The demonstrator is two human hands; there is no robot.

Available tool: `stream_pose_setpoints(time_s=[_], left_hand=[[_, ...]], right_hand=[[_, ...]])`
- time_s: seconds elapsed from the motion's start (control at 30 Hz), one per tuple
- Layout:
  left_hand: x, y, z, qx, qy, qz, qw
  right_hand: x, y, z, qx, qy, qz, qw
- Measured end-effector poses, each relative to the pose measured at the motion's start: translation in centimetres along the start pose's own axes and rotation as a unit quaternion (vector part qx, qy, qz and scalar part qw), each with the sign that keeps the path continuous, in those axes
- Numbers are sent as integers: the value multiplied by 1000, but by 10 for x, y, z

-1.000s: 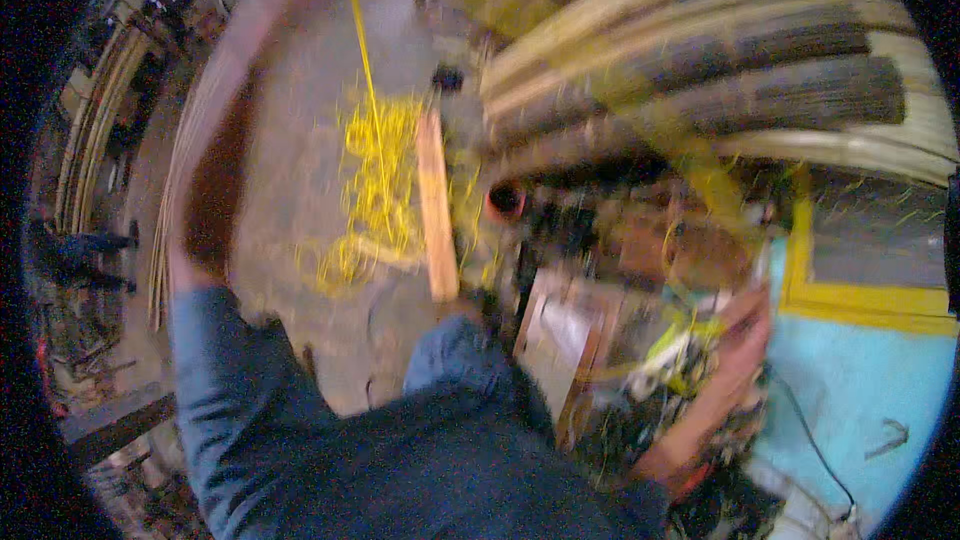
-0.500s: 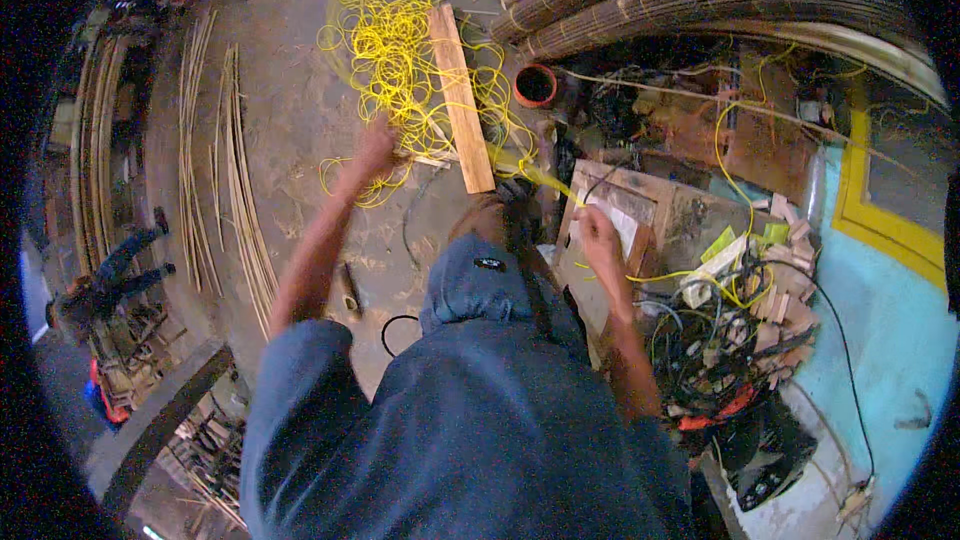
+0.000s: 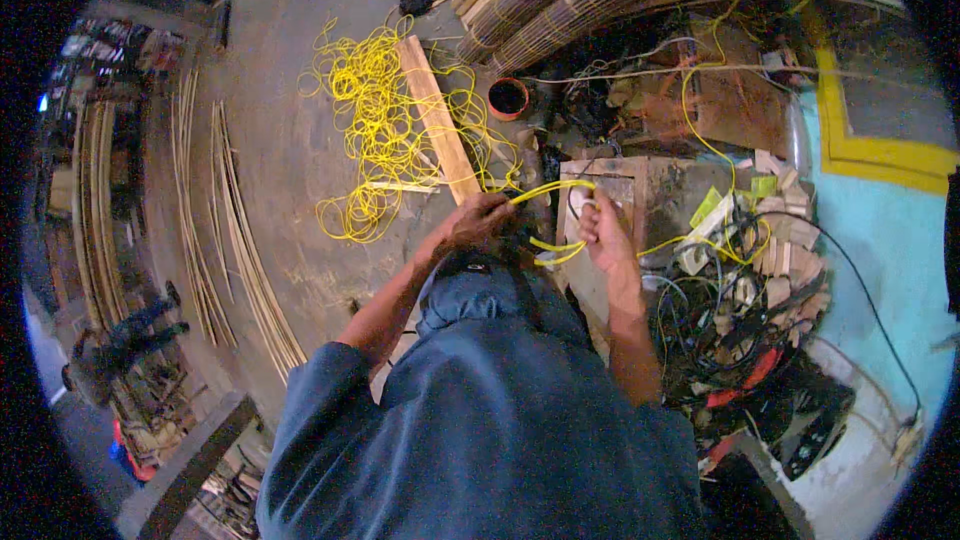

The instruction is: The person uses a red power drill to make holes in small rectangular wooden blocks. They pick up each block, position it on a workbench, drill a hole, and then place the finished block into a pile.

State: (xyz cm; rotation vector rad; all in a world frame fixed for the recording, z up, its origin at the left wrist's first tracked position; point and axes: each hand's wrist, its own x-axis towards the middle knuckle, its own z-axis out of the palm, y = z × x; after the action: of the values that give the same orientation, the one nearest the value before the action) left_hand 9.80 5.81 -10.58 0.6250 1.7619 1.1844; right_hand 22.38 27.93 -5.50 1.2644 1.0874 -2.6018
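Yellow cord (image 3: 555, 187) arches between my two hands, which are close together in front of me. My left hand (image 3: 483, 220), by the near end of a wooden plank (image 3: 437, 115), is closed on the cord. My right hand (image 3: 608, 232) has its fingers curled around the cord, and doubled strands show to its left. Beyond my left hand, a loose tangle of the same cord (image 3: 375, 110) spreads over the floor and partly around the plank. Cord inside my fingers is hidden.
An orange-rimmed pot (image 3: 508, 98) stands right of the plank. Rolled slatted blinds (image 3: 600, 0) lie at the far right. Black cables (image 3: 690, 330) and wood offcuts (image 3: 795, 260) crowd my right. Thin strips (image 3: 240, 230) lie on the left, where a person (image 3: 115, 345) is further off.
My left hand has moved right and nearer, from beside the tangle to the plank's near end. Between my hands, the blurred yellow strand has become a slack arch of cord.
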Motion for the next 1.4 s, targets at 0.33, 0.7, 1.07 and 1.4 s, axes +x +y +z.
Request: stream_pose_setpoints(time_s=[0.33,0.7,1.07,1.4], left_hand=[[5,67,32,160,85,33,983],[-33,62,42,161,27,43,986],[-26,65,47,-38,126,-3,991],[-10,2,12,144,-22,11,989]], right_hand=[[-20,27,30,-679,-5,-361,640],[-28,53,-12,-609,-5,-414,676],[-42,32,21,-549,138,-475,674],[3,95,52,-309,143,-343,876]])
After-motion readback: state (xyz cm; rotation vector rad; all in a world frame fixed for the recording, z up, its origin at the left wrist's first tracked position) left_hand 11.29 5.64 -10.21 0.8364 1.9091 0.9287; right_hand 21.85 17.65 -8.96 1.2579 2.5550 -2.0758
